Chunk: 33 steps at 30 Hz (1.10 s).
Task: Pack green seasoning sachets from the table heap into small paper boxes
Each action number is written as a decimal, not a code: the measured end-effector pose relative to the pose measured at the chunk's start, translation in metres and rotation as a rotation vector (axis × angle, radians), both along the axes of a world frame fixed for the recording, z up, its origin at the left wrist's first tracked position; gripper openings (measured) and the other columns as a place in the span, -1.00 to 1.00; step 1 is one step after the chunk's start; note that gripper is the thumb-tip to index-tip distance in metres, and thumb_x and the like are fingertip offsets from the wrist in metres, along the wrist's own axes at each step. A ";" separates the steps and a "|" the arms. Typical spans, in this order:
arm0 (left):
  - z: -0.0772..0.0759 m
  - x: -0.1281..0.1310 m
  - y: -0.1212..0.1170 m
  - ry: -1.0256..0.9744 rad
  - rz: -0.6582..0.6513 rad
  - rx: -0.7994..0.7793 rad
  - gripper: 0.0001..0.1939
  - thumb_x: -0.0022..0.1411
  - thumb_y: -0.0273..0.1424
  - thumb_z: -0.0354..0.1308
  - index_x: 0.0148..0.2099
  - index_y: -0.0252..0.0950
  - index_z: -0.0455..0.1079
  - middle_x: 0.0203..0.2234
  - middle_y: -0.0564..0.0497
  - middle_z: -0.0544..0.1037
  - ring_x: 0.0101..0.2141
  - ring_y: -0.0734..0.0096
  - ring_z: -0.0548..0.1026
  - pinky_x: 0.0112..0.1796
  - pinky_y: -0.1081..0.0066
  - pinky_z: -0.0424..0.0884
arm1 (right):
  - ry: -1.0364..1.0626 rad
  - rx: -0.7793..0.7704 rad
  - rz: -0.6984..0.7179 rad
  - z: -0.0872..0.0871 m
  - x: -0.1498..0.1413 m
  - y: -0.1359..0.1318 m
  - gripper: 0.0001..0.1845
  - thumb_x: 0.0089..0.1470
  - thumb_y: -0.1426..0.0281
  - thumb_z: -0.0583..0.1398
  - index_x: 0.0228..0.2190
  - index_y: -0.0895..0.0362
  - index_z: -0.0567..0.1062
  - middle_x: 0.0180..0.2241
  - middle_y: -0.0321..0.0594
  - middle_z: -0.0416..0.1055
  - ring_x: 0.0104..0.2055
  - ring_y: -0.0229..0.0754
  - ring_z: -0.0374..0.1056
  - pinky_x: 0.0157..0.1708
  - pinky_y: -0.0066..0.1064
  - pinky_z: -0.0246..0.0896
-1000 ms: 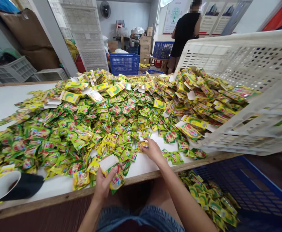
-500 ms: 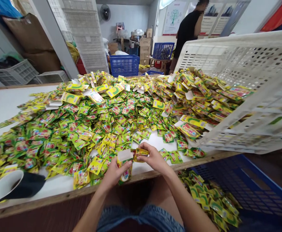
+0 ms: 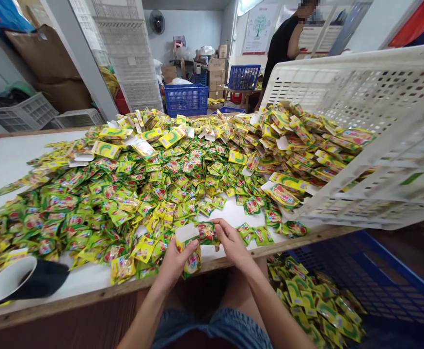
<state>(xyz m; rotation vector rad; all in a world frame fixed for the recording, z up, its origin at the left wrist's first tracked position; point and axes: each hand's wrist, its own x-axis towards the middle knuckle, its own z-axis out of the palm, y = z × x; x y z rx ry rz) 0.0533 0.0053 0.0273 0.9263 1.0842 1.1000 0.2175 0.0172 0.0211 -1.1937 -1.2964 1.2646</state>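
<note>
My left hand [image 3: 177, 261] is closed on a small yellow-green carton [image 3: 193, 259] whose white flap stands up open at the top. Between thumb and fingers, my right hand [image 3: 231, 245] pinches a green sachet [image 3: 206, 232] with a red print, just to the right of that carton. Both hands are over the table's front edge. A large heap of similar sachets [image 3: 124, 194] spreads across the table beyond them. Flat yellow cartons [image 3: 173, 136] with white flaps lie on top of the heap's far side.
At the right, a white crate [image 3: 328, 208] lies tipped with yellow cartons spilling out. Below it, a blue crate [image 3: 389, 276] holds filled-looking yellow packs. A dark mug [image 3: 44, 276] stands at the table's left front. Behind are a blue basket [image 3: 186, 99] and a person in black [image 3: 282, 41].
The pack in my right hand now shows its green and red face, where a narrow yellow side showed before. My left hand still holds the carton at nearly the same spot.
</note>
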 end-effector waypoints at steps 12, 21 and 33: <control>0.005 0.012 0.008 0.061 -0.150 0.067 -0.72 -0.04 -0.29 0.30 -0.33 -0.39 0.41 -0.57 -0.02 0.54 -0.52 0.37 0.48 -0.42 0.42 0.39 | -0.172 0.231 -0.094 0.034 0.011 0.000 -0.74 0.01 0.37 0.17 -0.20 0.09 0.32 -0.34 -0.31 0.38 -0.36 -0.25 0.29 -0.34 -0.44 0.19; 0.011 0.014 0.016 0.136 -0.230 0.176 -0.78 -0.03 -0.34 0.29 -0.40 -0.37 0.37 -0.64 0.05 0.47 -0.57 0.46 0.42 -0.50 0.48 0.32 | -0.515 0.497 0.108 0.067 0.006 0.008 -0.81 0.07 0.50 0.11 -0.23 0.08 0.37 -0.29 -0.26 0.41 -0.24 -0.22 0.31 -0.27 -0.43 0.15; 0.017 0.019 0.014 0.054 -0.252 0.095 -0.69 -0.08 -0.35 0.30 -0.29 -0.35 0.30 -0.60 0.07 0.47 -0.59 0.44 0.44 -0.52 0.46 0.35 | -0.933 0.406 0.311 0.089 0.008 0.005 -0.81 0.02 0.64 0.07 -0.34 0.15 0.35 -0.30 -0.22 0.22 -0.30 -0.27 0.25 -0.33 -0.49 0.10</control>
